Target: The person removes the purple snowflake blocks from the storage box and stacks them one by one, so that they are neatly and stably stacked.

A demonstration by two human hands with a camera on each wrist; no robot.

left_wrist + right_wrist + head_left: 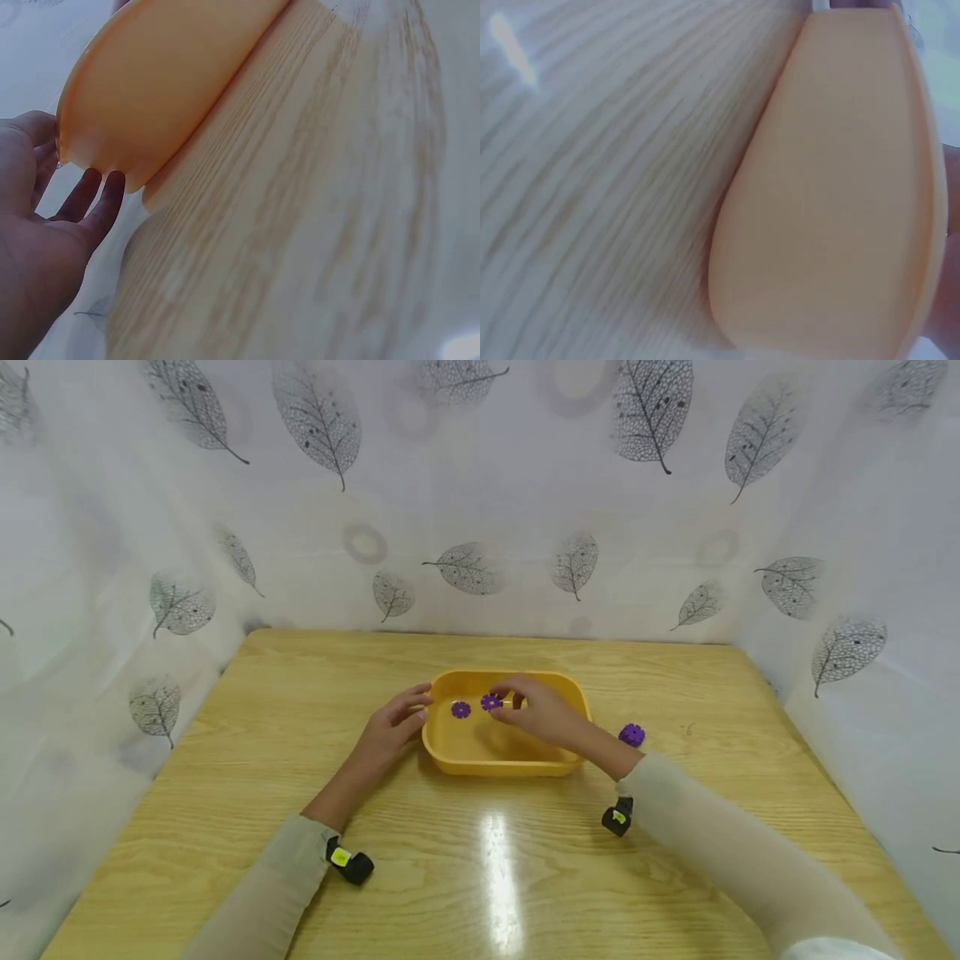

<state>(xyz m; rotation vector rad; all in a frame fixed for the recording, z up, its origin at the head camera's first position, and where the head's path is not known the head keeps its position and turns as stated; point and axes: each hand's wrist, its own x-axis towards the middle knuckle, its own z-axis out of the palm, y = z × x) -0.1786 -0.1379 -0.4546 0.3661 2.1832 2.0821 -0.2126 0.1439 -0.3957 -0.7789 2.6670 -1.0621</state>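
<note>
A yellow plastic basin [480,768] stands on the table, one purple notched, flower-shaped interlocking disc [461,710] lying inside toward its left. My left hand [393,722] is at the basin's left end; in the left wrist view its fingers [112,199] touch the outer wall and rim. My right hand [536,710] reaches over the basin and pinches another purple interlocking disc [491,702] between thumb and finger. In the right wrist view the basin's near wall [825,187] hides most of that hand.
A small stack of purple discs [632,735] sits on the wooden table [420,868] to the right of the basin, beside the right forearm. A leaf-printed curtain [480,510] hangs behind the table and along both sides.
</note>
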